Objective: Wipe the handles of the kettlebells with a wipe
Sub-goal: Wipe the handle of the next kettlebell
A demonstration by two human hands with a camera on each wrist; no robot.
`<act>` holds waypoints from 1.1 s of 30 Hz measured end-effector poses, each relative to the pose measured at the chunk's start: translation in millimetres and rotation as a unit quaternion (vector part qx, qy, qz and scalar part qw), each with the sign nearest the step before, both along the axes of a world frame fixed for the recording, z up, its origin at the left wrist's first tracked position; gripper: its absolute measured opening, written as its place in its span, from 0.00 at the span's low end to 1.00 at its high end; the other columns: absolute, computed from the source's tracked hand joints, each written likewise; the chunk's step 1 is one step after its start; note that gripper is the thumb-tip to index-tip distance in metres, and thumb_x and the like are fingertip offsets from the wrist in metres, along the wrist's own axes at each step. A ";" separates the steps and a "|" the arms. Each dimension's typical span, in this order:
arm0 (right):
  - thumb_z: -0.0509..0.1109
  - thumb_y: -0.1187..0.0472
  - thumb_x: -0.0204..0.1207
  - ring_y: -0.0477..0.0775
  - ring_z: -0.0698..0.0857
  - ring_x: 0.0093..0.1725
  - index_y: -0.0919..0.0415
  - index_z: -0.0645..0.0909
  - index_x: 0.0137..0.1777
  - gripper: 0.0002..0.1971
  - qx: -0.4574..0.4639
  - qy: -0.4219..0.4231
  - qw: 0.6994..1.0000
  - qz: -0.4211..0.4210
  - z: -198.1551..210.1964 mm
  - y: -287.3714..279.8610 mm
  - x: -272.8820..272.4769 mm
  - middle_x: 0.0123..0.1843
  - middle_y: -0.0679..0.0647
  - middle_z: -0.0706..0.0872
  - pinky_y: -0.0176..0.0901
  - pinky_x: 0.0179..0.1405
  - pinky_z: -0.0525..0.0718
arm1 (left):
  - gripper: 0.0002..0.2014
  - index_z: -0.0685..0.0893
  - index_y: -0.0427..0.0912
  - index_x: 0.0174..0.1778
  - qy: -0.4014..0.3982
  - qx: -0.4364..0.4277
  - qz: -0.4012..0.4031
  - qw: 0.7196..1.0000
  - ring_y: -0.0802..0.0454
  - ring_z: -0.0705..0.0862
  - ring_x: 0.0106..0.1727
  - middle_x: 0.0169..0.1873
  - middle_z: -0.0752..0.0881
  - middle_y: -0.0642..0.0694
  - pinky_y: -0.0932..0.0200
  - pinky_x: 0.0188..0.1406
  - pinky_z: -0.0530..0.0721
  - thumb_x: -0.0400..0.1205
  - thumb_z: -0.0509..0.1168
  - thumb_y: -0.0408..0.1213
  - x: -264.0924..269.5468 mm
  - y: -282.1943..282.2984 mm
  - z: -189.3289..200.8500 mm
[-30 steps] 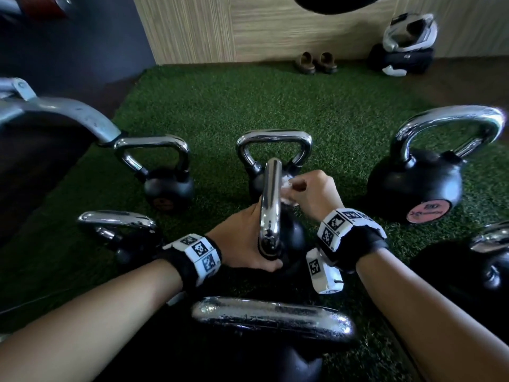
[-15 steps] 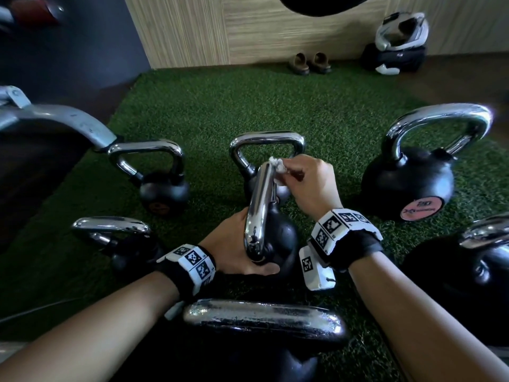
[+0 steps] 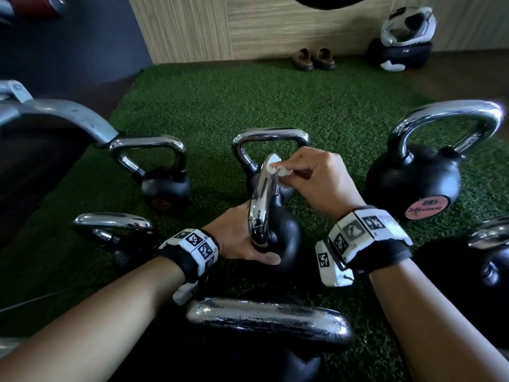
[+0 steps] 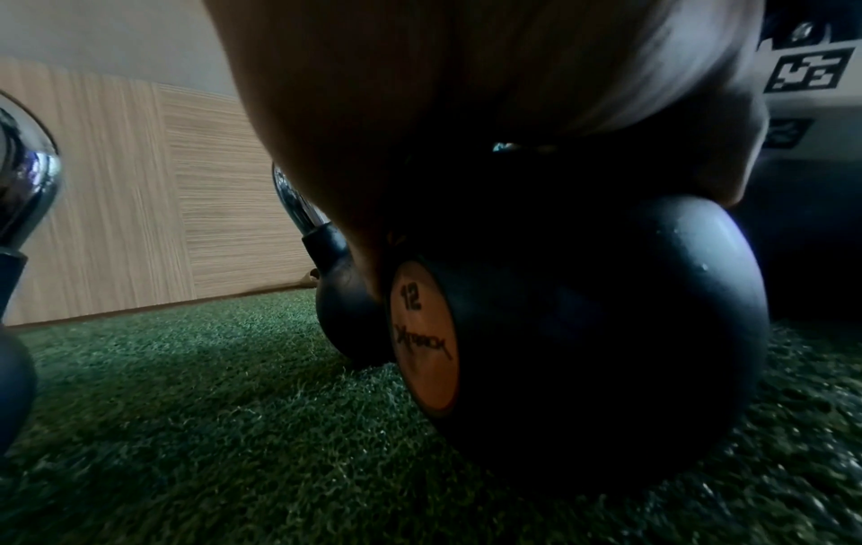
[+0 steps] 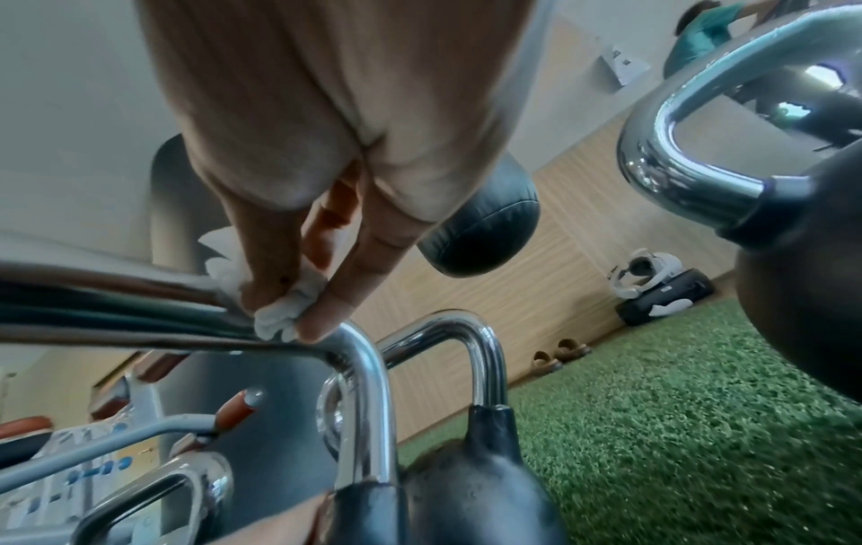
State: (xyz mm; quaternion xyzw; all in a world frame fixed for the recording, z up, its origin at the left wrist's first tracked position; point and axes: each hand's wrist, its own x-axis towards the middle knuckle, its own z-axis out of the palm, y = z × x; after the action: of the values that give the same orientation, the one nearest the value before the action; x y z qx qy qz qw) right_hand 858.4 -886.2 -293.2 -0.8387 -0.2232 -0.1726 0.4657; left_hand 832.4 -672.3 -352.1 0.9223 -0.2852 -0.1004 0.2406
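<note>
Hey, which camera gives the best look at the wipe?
Right wrist: the wipe is large and close, pinched by the right hand against the chrome handle. Head view shows it small, partly hidden by the hand. Left wrist doesn't show it.

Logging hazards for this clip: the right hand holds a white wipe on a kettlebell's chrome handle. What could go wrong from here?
The small crumpled white wipe is pinched by fingertips of the right hand, so it may slip off the chrome handle and leave parts unwiped. The left hand grips the black kettlebell marked 12 close beside another chrome-handled kettlebell; if it rolls, fingers could get pinched.
</note>
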 end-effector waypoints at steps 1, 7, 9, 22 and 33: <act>0.83 0.62 0.72 0.47 0.86 0.41 0.58 0.94 0.54 0.11 0.001 0.011 1.000 -0.002 2.6 -1.0 4.2 0.44 0.47 0.90 0.34 0.41 0.82 | 0.47 0.78 0.54 0.75 -0.004 0.012 -0.005 1.000 0.56 0.78 0.74 0.72 0.82 0.53 0.61 0.79 0.71 0.64 0.76 0.74 3.4 0.2 -1.0; 0.87 0.61 0.68 0.37 0.85 0.36 0.57 0.95 0.50 0.11 0.002 0.065 0.997 0.049 13.9 -3.1 -2.6 0.43 0.42 0.91 0.29 0.39 0.80 | 0.39 0.88 0.48 0.59 0.021 0.025 0.006 0.999 0.59 0.81 0.64 0.57 0.85 0.62 0.53 0.75 0.78 0.62 0.72 0.75 20.0 -0.5 2.7; 0.87 0.61 0.67 0.39 0.87 0.37 0.57 0.95 0.47 0.09 0.014 0.074 0.994 0.079 14.8 -0.3 -12.9 0.41 0.43 0.91 0.34 0.40 0.84 | 0.43 0.88 0.45 0.63 0.027 0.008 0.004 1.000 0.58 0.79 0.68 0.63 0.85 0.59 0.53 0.78 0.75 0.62 0.72 0.74 23.6 -0.4 3.6; 0.88 0.52 0.59 0.65 0.95 0.44 0.56 0.90 0.37 0.13 0.070 0.165 0.974 0.137 -1.9 3.7 -18.6 0.39 0.56 0.95 0.71 0.52 0.91 | 0.42 0.80 0.46 0.79 0.009 -0.008 -0.025 1.000 0.66 0.62 0.78 0.84 0.71 0.48 0.79 0.79 0.51 0.70 0.83 0.58 31.9 1.5 2.1; 0.88 0.68 0.64 0.44 0.91 0.40 0.55 0.94 0.45 0.12 0.002 0.217 0.964 0.152 -21.8 -0.6 -15.2 0.40 0.50 0.95 0.39 0.48 0.89 | 0.21 0.75 0.65 0.34 0.012 -0.003 -0.001 1.000 0.88 0.76 0.43 0.33 0.77 0.71 0.84 0.46 0.67 0.71 0.85 0.49 20.6 -2.6 -1.6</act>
State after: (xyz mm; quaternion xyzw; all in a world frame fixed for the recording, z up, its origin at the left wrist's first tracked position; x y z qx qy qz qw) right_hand 843.2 -886.7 -315.0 -0.8112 -0.2415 0.0865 0.5255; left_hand 853.0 -674.9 -353.7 0.9200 -0.2835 -0.1107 0.2471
